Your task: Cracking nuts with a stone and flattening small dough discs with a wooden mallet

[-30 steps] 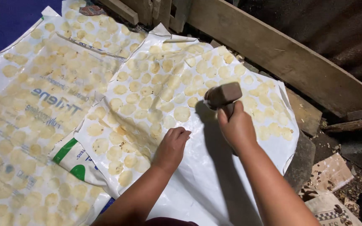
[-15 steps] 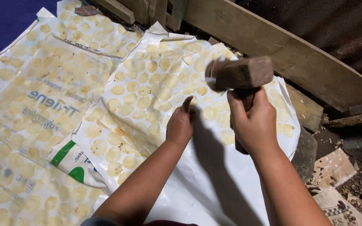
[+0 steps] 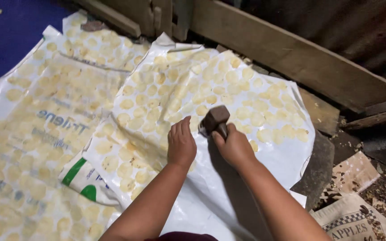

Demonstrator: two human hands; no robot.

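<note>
A white plastic sheet point(image 3: 228, 187) lies spread on the floor, and it bears rows of flat, pale yellow discs point(image 3: 264, 106) laid close together over its upper half. The lower part of the sheet is bare. To its left, more sheets point(image 3: 36, 147) with blue and green print are covered with the same discs, overlapping the white one at the edge.

The right hand point(image 3: 237, 147) is clenched around the handle of a mallet point(image 3: 215, 119). The mallet has a dark, blocky head, brownish and worn, and it rests down on the sheet among the discs, near the middle of the white sheet. Only the head and a short bit of handle show above the fist.

The left hand point(image 3: 181, 145) lies flat, palm down, fingers together, pressed on the sheet just beside the mallet head. It grips nothing. The two hands are close, side by side, not touching.

Above the sheets runs a long wooden plank point(image 3: 291, 58), set at a slant. At the lower right lies a printed sack point(image 3: 358, 223), and near it torn cardboard point(image 3: 354, 172) on dark ground.
</note>
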